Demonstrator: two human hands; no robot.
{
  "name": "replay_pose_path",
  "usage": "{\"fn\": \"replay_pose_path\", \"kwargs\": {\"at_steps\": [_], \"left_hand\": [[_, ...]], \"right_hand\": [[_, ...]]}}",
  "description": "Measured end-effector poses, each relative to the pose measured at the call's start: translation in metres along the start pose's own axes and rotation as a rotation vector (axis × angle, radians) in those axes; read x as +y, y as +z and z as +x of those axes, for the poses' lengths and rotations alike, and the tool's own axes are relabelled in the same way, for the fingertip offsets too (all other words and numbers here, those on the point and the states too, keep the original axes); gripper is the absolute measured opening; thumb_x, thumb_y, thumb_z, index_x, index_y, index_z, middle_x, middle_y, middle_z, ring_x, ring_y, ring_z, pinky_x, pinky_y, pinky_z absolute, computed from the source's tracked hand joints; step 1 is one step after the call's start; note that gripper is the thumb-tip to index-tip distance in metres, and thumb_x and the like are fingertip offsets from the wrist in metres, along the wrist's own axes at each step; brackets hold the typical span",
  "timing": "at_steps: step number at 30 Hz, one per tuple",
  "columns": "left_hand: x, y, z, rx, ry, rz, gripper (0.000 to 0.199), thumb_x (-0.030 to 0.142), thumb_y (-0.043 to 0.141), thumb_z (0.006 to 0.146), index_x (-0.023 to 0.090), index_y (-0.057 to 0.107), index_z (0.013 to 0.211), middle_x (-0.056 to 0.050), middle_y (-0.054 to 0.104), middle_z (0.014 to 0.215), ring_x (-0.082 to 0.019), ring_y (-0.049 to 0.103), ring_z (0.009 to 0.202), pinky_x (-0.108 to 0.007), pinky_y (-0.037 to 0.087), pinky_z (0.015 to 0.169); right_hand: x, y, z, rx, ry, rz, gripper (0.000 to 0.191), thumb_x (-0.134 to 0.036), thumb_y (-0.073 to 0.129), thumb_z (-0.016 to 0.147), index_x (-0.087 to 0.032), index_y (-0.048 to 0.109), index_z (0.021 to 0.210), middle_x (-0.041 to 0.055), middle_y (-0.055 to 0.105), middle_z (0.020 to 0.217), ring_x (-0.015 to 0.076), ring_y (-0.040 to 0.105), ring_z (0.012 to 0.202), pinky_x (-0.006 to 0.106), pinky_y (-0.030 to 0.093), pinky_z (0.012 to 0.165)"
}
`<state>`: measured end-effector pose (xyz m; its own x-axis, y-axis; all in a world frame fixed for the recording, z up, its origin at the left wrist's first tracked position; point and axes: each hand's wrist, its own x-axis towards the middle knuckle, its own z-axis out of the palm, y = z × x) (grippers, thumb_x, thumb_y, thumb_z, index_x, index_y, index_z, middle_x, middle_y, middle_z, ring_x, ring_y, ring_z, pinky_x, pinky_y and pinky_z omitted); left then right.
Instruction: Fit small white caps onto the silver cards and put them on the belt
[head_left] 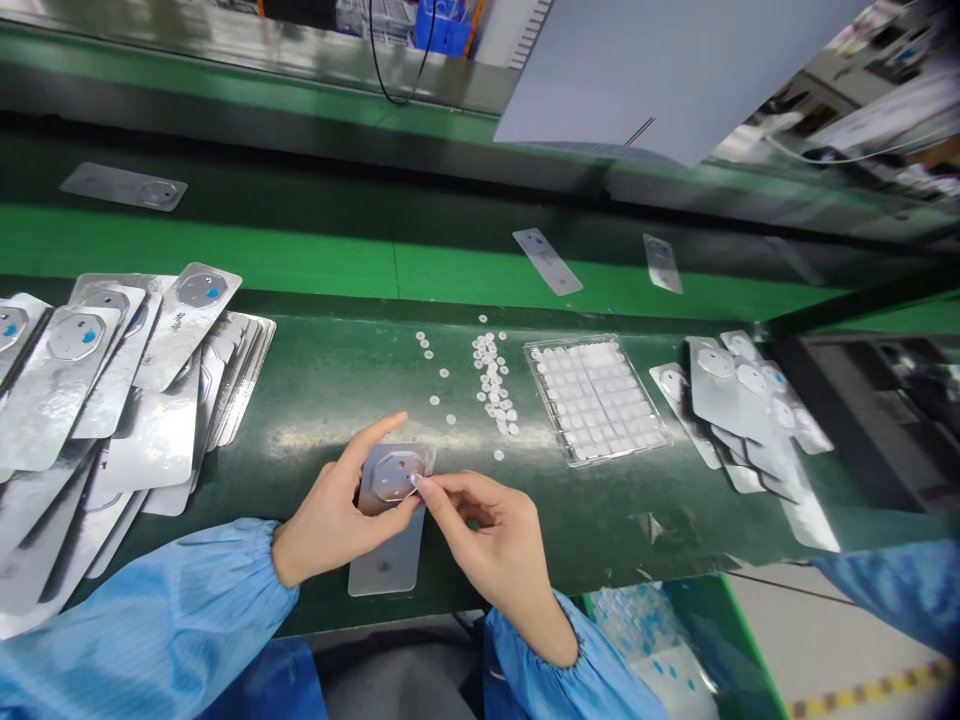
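A flat silver plate [386, 565] with rounded corners lies on the green bench in front of me. On its upper part is an octagonal grey panel [395, 476] with small holes, and clear film shows at the top right corner. My left hand [337, 510] spreads around the plate, index finger stretched past the top edge and thumb lying across the middle; its other fingers are hidden. At the panel's right side, my right hand [491, 535] pinches a small whitish piece [415, 480] between thumb and index finger. Its exact kind is too small to tell.
Small white discs [491, 380] lie scattered ahead. Beside them stands a clear tray [596, 400] of white pieces. Similar plates are piled at left [161, 430] and right [739, 400]. Several plates lie on the green strip [450, 265] behind. A blue sleeve [900, 590] shows at right.
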<state>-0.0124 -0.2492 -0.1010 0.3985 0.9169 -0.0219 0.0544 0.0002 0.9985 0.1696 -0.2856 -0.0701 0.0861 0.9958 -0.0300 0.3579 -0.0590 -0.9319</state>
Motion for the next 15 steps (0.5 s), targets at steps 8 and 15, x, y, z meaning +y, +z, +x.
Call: {"fn": "replay_pose_path", "kwargs": {"at_steps": [8, 15], "left_hand": [[0.0, -0.002, 0.0, -0.025, -0.014, 0.017, 0.1, 0.025, 0.073, 0.091, 0.029, 0.011, 0.169, 0.002, 0.07, 0.082, -0.013, 0.064, 0.065, -0.023, 0.056, 0.064], [0.01, 0.003, 0.0, 0.025, -0.037, -0.152, 0.088, 0.025, 0.07, 0.094, 0.027, 0.02, 0.167, 0.0, 0.071, 0.082, -0.014, 0.065, 0.066, -0.023, 0.056, 0.065]], "right_hand": [[-0.002, 0.003, 0.0, -0.008, 0.03, 0.028, 0.022, -0.036, 0.071, 0.095, -0.019, 0.081, 0.083, 0.0028, 0.076, 0.071, 0.013, 0.063, 0.053, 0.02, 0.048, 0.048], [0.008, 0.017, -0.006, 0.109, -0.045, 0.084, 0.02, -0.031, 0.071, 0.098, -0.018, 0.08, 0.085, 0.0023, 0.072, 0.071, 0.0122, 0.06, 0.056, 0.022, 0.047, 0.052]]}}
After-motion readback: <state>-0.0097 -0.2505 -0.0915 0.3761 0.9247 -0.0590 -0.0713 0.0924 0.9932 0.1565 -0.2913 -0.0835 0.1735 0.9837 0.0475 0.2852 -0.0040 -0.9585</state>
